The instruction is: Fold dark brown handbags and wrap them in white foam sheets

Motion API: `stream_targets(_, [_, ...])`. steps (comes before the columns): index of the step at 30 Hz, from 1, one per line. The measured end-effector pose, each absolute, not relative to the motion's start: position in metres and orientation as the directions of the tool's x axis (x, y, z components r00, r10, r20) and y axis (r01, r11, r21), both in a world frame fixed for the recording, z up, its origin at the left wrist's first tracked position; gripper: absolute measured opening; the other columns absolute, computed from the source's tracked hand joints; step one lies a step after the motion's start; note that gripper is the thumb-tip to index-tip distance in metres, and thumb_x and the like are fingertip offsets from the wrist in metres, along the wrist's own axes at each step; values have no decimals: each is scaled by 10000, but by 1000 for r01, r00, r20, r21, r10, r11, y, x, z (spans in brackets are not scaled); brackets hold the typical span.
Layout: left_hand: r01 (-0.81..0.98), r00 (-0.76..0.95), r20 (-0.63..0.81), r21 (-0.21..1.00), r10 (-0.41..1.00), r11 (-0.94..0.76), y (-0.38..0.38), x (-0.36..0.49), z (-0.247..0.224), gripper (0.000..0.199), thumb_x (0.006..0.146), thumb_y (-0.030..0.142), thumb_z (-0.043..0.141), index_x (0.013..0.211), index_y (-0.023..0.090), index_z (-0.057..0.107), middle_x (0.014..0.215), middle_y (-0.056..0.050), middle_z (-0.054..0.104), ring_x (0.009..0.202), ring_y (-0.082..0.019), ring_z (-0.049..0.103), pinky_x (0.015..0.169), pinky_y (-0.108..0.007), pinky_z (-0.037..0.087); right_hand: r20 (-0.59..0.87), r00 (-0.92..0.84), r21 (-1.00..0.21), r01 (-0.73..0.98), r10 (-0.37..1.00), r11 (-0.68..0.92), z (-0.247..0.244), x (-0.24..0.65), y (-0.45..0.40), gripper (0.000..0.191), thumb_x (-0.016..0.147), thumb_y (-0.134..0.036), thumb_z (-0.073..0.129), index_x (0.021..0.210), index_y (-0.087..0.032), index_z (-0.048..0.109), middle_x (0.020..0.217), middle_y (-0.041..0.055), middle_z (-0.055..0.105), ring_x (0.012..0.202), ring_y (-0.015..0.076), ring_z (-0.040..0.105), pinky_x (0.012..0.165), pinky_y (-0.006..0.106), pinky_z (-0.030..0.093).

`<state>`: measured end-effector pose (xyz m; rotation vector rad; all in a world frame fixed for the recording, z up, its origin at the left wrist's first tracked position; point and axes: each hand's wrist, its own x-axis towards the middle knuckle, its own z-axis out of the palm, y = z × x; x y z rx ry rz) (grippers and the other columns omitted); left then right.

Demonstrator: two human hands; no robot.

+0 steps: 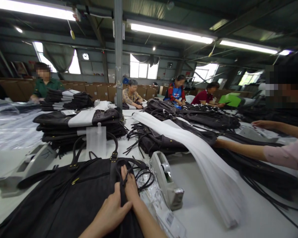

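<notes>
A black handbag [64, 188] with two looped handles and a small gold zip pull lies flat before me. My left hand [110, 206] grips the bag near its right side, thumb apart from the forefinger, the other fingers curled and partly hidden. Close beside it, my right hand [129, 183] lies on the bag's side edge with its fingers stretched out, below the dark cords [145, 178]. A tape dispenser [167, 181] stands just right of my hands. Under it and beside the bag is clear plastic packaging with a barcode label [169, 218].
Another tape dispenser [25, 172] stands left of the bag. Behind it rise stacked black bags [79, 124] and a metal post [118, 59]. A white sheet bundle [201, 152] drapes across bags at right. A co-worker's arm [240, 148] reaches in there; other people work farther back.
</notes>
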<state>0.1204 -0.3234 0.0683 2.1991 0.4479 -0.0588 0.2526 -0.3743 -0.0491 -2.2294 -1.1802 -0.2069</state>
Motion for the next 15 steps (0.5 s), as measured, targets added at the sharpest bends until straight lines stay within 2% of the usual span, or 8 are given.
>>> stream_targets(3, [280,949,-153,809,276,-516,-333,111,67,479,767,289,549,1208,170,405,900,-114,707,864,-276,672,745,-278,435,345,620,-440,770,705,-462,-48,249,-371,633,851,-57,353,1463,-194,265,1479,96,360,1349,178,347,1056,370,350])
stream_targets(6, [279,942,-120,799,313,-533,-343,104,68,491,744,242,548,1217,171,436,807,-98,700,828,-290,670,721,-286,417,258,657,-516,714,709,-474,-36,249,-369,583,866,-66,338,1432,-205,336,1467,82,384,1338,174,361,1027,356,354])
stream_targets(9, [309,931,-128,774,341,-552,-349,89,67,498,765,230,503,1250,182,400,751,-61,672,761,-267,666,669,-284,401,247,670,-539,695,700,-475,-20,248,-367,579,858,-64,344,1421,-201,360,1467,97,381,1331,193,371,1020,360,350])
stream_targets(13, [370,901,-164,776,403,-511,-349,63,68,254,764,305,529,989,217,453,661,-4,610,627,-219,636,561,-260,395,274,661,-566,698,698,-439,8,241,-372,567,845,-65,352,1394,-196,407,1381,106,493,1251,183,457,1035,348,345])
stream_targets(15, [392,889,-207,806,408,-444,-347,57,73,212,766,354,528,913,231,437,614,30,567,509,-188,598,456,-241,381,275,642,-580,704,716,-409,20,235,-385,527,846,-100,387,1359,-201,455,1310,96,556,1179,181,511,1012,330,371])
